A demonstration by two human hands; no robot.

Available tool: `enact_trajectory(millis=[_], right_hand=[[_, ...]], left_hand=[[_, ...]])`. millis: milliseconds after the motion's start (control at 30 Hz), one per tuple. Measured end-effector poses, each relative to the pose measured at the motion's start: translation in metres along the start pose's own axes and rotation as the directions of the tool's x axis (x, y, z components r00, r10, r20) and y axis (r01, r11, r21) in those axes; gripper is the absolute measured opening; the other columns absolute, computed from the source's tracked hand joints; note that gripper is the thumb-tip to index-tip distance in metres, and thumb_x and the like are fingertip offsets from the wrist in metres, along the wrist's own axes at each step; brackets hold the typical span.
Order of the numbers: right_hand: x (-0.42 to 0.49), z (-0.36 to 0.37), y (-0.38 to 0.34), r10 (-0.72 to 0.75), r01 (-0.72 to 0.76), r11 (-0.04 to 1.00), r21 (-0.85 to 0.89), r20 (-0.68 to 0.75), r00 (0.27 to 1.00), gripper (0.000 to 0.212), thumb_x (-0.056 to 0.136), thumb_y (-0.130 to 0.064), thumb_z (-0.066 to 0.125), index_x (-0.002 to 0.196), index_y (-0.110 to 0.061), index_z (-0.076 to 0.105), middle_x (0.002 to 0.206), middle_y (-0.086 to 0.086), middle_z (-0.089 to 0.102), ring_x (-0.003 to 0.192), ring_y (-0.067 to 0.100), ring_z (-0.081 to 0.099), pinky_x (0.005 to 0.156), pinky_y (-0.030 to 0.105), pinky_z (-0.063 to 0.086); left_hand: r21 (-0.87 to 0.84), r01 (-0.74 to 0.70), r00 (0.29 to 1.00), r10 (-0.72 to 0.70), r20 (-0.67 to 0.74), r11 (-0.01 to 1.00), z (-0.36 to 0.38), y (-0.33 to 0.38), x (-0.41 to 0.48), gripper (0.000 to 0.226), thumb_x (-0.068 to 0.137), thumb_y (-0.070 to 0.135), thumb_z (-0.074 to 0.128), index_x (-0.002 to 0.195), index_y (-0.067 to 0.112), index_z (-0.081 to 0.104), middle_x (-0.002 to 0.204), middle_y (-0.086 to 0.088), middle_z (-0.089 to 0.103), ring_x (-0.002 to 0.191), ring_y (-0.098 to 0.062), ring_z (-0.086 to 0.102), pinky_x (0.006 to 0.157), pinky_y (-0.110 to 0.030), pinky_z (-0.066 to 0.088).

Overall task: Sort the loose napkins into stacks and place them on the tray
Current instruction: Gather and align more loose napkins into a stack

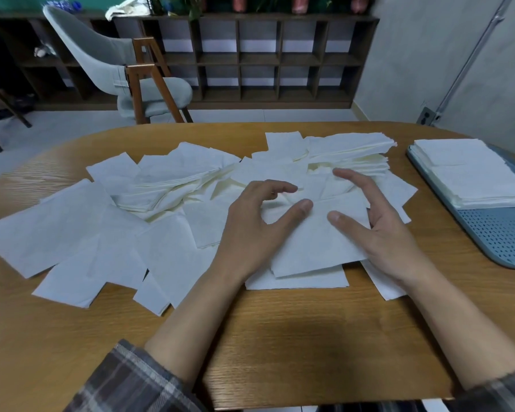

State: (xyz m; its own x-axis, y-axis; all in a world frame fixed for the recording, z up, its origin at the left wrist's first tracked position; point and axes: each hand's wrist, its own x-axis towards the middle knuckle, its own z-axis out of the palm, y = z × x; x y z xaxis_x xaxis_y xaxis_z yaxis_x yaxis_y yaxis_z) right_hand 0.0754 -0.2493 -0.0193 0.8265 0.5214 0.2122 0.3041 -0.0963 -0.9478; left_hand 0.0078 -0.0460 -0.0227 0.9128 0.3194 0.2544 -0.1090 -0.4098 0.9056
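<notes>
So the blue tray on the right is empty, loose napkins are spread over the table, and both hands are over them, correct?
No: the head view shows the tray already holds a neat stack of napkins. The rest is right.

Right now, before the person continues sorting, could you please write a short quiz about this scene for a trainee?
1. True or false: the blue perforated tray already carries a stack of napkins.
2. Multiple choice: from the person's seat, the tray lies A) to the left, B) to the right, C) straight ahead behind the pile.
3. Fill in: the loose napkins lie scattered on the wooden ____.

Key: 1 true; 2 B; 3 table.
</notes>
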Motion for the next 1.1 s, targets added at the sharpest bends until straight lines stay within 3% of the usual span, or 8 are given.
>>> enact_trajectory(millis=[133,233,333,433,600,733,933,1100], right_hand=[[0.001,-0.001,-0.001,-0.004,-0.004,0.997,-0.074,-0.104,0.995,0.058,0.100,-0.018,0.068,0.147,-0.043,0.045,0.146,-0.026,0.053,0.124,-0.007,0.059,0.093,0.000,0.040],[0.000,-0.003,-0.001,0.019,-0.021,1.000,-0.023,-0.094,0.995,0.056,0.099,-0.018,0.070,0.145,-0.042,0.046,0.140,-0.017,0.060,0.115,-0.001,0.067,0.091,0.011,0.051],[0.000,-0.009,-0.003,-0.028,0.028,1.000,-0.005,0.001,1.000,0.040,0.094,-0.018,0.072,0.132,-0.029,0.066,0.129,-0.010,0.071,0.121,0.009,0.067,0.099,0.022,0.053],[0.002,-0.013,0.002,-0.047,0.049,0.994,-0.094,0.023,0.999,0.021,0.094,-0.007,0.073,0.111,-0.017,0.080,0.115,-0.010,0.079,0.119,0.005,0.068,0.100,0.015,0.048],[0.005,-0.018,0.013,-0.056,0.006,0.982,-0.186,-0.268,0.962,0.029,0.096,0.002,0.069,0.112,-0.019,0.081,0.115,-0.016,0.078,0.119,-0.003,0.066,0.102,0.011,0.046],[0.005,-0.018,0.015,-0.093,0.033,0.978,-0.206,-0.289,0.953,0.031,0.096,0.005,0.067,0.114,-0.016,0.080,0.118,-0.018,0.075,0.120,-0.006,0.064,0.100,0.007,0.043],[0.006,-0.017,0.016,-0.107,0.047,0.979,-0.199,-0.303,0.947,0.036,0.096,0.006,0.067,0.119,-0.019,0.078,0.123,-0.016,0.074,0.124,-0.005,0.062,0.099,0.006,0.043],[0.006,-0.018,0.013,-0.079,0.054,0.989,-0.137,-0.191,0.978,0.024,0.102,-0.008,0.066,0.119,-0.019,0.078,0.123,-0.016,0.076,0.126,-0.004,0.062,0.101,0.008,0.042]], left_hand=[[-0.140,0.080,0.990,-0.063,0.128,0.987,-0.004,0.001,0.001,0.016,0.093,0.035,0.081,0.109,0.036,0.078,0.105,0.017,0.076,0.090,0.002,0.068,0.070,-0.008,0.044],[-0.145,0.042,0.993,-0.026,0.114,0.989,-0.003,-0.003,0.001,0.017,0.096,0.020,0.078,0.109,0.030,0.080,0.112,0.021,0.076,0.079,0.005,0.065,0.068,-0.011,0.045],[-0.146,0.046,0.997,-0.037,0.064,0.988,-0.003,-0.006,0.002,0.020,0.096,0.021,0.078,0.110,0.034,0.080,0.105,0.018,0.077,0.073,0.001,0.063,0.069,-0.016,0.046],[-0.040,-0.025,0.999,0.026,0.028,0.999,-0.001,-0.007,0.000,0.029,0.096,0.024,0.078,0.121,0.037,0.074,0.107,0.018,0.073,0.083,0.001,0.062,0.072,-0.012,0.045],[0.309,-0.045,0.985,-0.010,0.175,0.950,-0.004,-0.015,0.001,0.062,0.090,0.035,0.080,0.141,0.041,0.045,0.110,0.016,0.061,0.101,-0.004,0.060,0.088,-0.022,0.049],[0.426,-0.140,0.949,-0.002,0.317,0.894,-0.005,-0.018,0.001,0.043,0.087,0.038,0.084,0.126,0.034,0.066,0.100,0.016,0.063,0.095,-0.002,0.059,0.092,-0.028,0.050],[0.358,-0.107,0.944,-0.018,0.329,0.928,-0.005,-0.017,0.000,0.012,0.087,0.028,0.085,0.098,0.026,0.080,0.080,0.013,0.068,0.086,-0.001,0.060,0.073,-0.014,0.041],[0.124,-0.104,0.945,0.059,0.321,0.987,-0.008,-0.006,-0.004,0.003,0.090,0.025,0.084,0.090,0.024,0.081,0.089,0.012,0.075,0.090,-0.005,0.067,0.078,-0.013,0.047]])
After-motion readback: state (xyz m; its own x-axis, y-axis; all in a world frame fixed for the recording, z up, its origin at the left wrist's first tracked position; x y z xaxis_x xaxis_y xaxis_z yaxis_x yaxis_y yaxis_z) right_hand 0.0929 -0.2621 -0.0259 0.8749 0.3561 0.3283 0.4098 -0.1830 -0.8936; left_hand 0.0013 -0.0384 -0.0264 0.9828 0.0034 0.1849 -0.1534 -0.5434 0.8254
